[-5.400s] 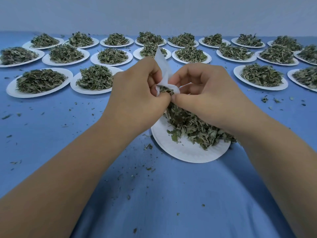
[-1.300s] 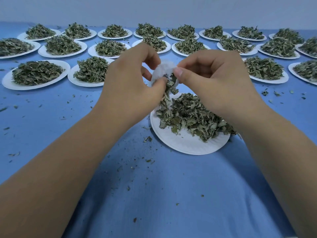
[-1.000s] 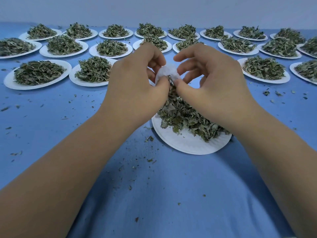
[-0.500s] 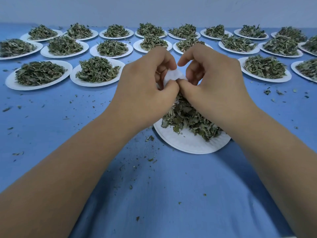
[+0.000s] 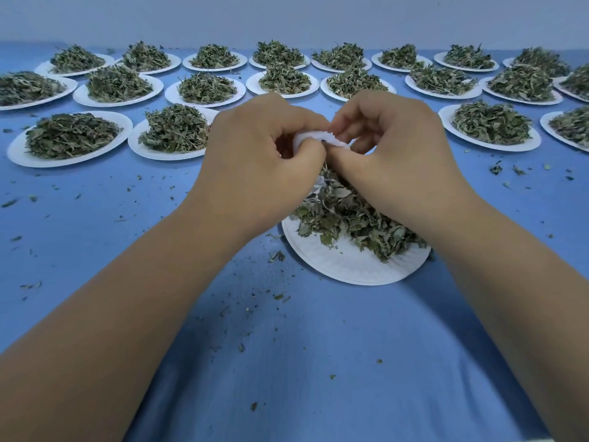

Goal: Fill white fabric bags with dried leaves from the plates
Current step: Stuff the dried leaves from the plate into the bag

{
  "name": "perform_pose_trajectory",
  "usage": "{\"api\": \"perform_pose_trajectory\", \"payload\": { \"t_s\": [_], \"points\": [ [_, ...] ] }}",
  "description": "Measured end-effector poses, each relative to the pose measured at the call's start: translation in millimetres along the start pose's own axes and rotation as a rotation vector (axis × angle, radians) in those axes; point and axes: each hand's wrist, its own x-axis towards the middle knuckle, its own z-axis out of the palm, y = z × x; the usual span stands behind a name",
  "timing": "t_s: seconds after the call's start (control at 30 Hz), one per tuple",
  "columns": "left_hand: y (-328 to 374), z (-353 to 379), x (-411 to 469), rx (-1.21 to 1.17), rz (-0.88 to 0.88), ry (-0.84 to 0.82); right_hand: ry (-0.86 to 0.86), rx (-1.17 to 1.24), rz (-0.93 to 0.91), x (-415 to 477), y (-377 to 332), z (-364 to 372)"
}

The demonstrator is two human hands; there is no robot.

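Working across the blue cloth (image 5: pixel 287 362), we first meet leaf crumbs (image 5: pixel 277 256) strewn on our side of the near plate (image 5: pixel 350 266). This plate carries a loose heap of dried leaves (image 5: pixel 350 215), brittle-looking and nearly weightless, likely to crumble and spill.

Just above the far side of the near plate, over that heap, we hold the white fabric bag (image 5: pixel 314 137). Our left hand (image 5: pixel 255 161) pinches its left edge between thumb and curled fingers, and our right hand (image 5: pixel 392 154) pinches the right edge, the thumb tips almost touching. We judge the bag light, soft and floppy, so it is best held by the hem to keep the mouth from collapsing. Only a narrow white strip with a zigzag edge shows between our fingers, and the rest is hidden.

Beyond the near plate, rows of other plates (image 5: pixel 73 159) bear similar green heaps.
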Motion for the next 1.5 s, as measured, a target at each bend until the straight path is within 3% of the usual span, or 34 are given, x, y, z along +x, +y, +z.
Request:
{"api": "perform_pose_trajectory", "payload": {
  "t_s": [0.13,0.27,0.37,0.47,0.6,0.9,1.07,1.23,1.4,1.5],
  "points": [
    [-5.7,-2.1,2.6,0.113,-0.011,0.054,-0.061,0.03,0.012,-1.6,-1.6,-5.0],
    [-12.1,-6.2,6.0,0.165,-0.064,0.131,-0.042,0.078,-0.109,-4.8,-5.1,-18.6],
    [-11.5,-6.4,5.5,0.169,-0.067,0.149,-0.2,-0.079,-0.25,-12.3,-9.4,-22.8],
    [-11.7,-6.5,5.7,0.128,-0.078,0.111,-0.182,-0.169,-0.296,-11.1,-7.8,-16.3],
    [-7.3,-4.4,4.0,0.103,-0.087,0.076,-0.048,-0.12,-0.226,-8.7,-5.3,-14.0],
    [-1.7,0.0,-0.4,-0.001,0.012,-0.069,0.075,-0.098,-0.15,-6.6,-3.1,-7.2],
    [-3.7,-1.7,0.0,-0.075,-0.015,-0.074,-0.012,-0.124,-0.195,-8.9,-6.3,-9.1],
    [-5.6,-4.2,1.8,-0.15,-0.129,-0.045,-0.24,-0.137,-0.217,-10.5,-7.3,-14.7],
    [-13.1,-7.3,4.1,-0.119,-0.229,-0.034,-0.137,-0.095,-0.204,-12.9,-7.0,-21.0],
    [-12.2,-8.6,4.7,-0.123,-0.251,-0.019,-0.125,-0.204,-0.227,-9.5,-5.1,-25.1]
  ]
}}
